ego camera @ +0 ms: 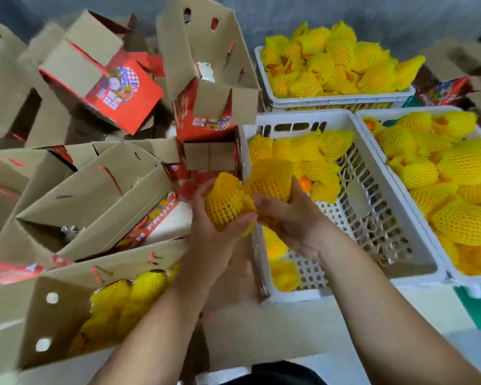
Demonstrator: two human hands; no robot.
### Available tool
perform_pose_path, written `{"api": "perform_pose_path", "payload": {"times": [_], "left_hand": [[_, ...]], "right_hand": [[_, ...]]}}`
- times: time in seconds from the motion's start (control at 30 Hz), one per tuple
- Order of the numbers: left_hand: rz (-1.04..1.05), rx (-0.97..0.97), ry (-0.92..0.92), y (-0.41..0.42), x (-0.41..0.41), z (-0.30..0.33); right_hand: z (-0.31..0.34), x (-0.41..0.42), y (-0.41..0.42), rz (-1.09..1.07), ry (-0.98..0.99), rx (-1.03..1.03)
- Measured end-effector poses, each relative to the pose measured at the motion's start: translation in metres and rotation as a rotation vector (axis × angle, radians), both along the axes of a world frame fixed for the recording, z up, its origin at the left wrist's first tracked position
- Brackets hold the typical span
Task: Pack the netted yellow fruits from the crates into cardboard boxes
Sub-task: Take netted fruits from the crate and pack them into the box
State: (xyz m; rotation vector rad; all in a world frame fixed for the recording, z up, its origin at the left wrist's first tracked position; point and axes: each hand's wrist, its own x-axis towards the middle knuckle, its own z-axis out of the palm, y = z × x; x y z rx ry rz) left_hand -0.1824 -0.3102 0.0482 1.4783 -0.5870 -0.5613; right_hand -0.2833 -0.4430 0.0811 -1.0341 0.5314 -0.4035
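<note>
Head view. I hold two netted yellow fruits above the near-left corner of the middle crate (311,122). The left hand (220,232) grips the left fruit (225,204) from below and from the side, fingers and thumb curled round its foam net. The right hand (292,218) grips the right fruit (271,179), with the fingers wrapped behind it and the thumb lying across toward the left fruit. The two fruits touch each other, and the two hands meet at the thumbs. Neither hand is spread or free.

The governing relation for the next move: the open box (67,309) being filled lies down and to the left of both hands, near my left forearm. The left hand is the nearer one. This box already holds several netted fruits (128,301) on its right side; I cannot tell how much room is left, since the view is blurred there.

The left fruit's long axis runs roughly upright, tilted slightly to the right. The right fruit's net end points up and to the right.

Supply: the middle crate is partly emptied, with fruit remaining at its far end and near-left edge. The right crate (400,115) and the far crate (331,100) are heaped full. Empty boxes (95,190) are piled well apart to the left.

My judgement: the left fruit goes in first.
</note>
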Motion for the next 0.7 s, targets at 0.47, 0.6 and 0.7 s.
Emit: {"api": "perform_pose_path", "payload": {"times": [0.47,0.6,0.7], "left_hand": [[0.049,0.124,0.623,0.255,0.134,-0.009],[0.056,0.341,0.728,0.27,0.133,-0.019],[0.085,0.475,0.694,0.253,0.127,-0.024]], "right_hand": [[-0.024,0.125,0.226,0.085,0.259,0.001],[-0.042,0.125,0.243,0.049,0.598,-0.275],[-0.064,0.13,0.251,0.048,0.704,-0.426]]}}
